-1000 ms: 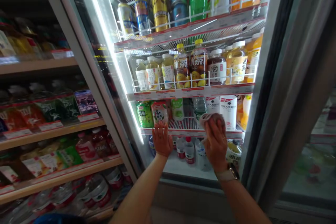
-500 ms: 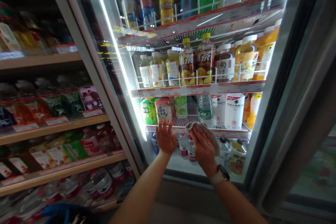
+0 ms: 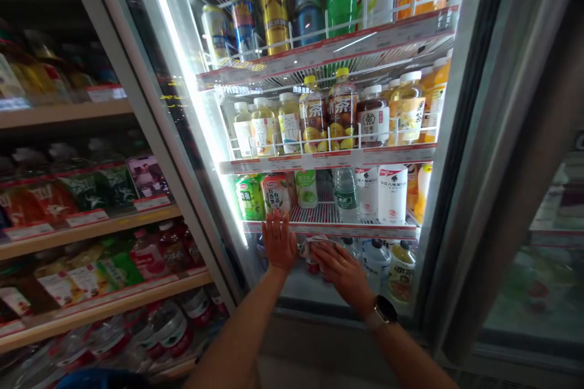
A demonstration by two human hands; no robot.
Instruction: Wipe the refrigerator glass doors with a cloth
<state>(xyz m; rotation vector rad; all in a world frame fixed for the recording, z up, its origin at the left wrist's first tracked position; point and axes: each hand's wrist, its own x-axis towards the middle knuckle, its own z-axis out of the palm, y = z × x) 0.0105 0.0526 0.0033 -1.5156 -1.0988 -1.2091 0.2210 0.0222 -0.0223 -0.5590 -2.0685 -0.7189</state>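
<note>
Nearest to me, the right hand (image 3: 340,273) lies low with its fingers close together over a bunched pale cloth (image 3: 316,249), pinning it against the glass door (image 3: 292,287) of a lit drinks cooler. A round-faced wristwatch (image 3: 381,311) sits on that wrist, just off the glass. The left hand (image 3: 279,242) is spread wide and flat on the same pane, holding nothing, right beside the cloth.

I see two main risks. The right hand seems to hold the cloth mostly by pressing it to the glass, so if that pressure eases, the cloth could slip and fall. I can't see a latch, so firm pressure from both hands could also shift the door if it isn't fully shut. If the right wrist dips, the watch could knock or scratch the pane.

Behind the glass, a red-edged wire shelf (image 3: 328,230) runs just above the hands, with plastic drink bottles (image 3: 401,270) below it. Higher up are bottled teas (image 3: 342,112), then a gold can (image 3: 275,18) among other cans and bottles. To the left, past the metal door frame (image 3: 150,134), a neighbouring wooden shelf (image 3: 64,112) holds packets (image 3: 86,185) and bottled drinks.
</note>
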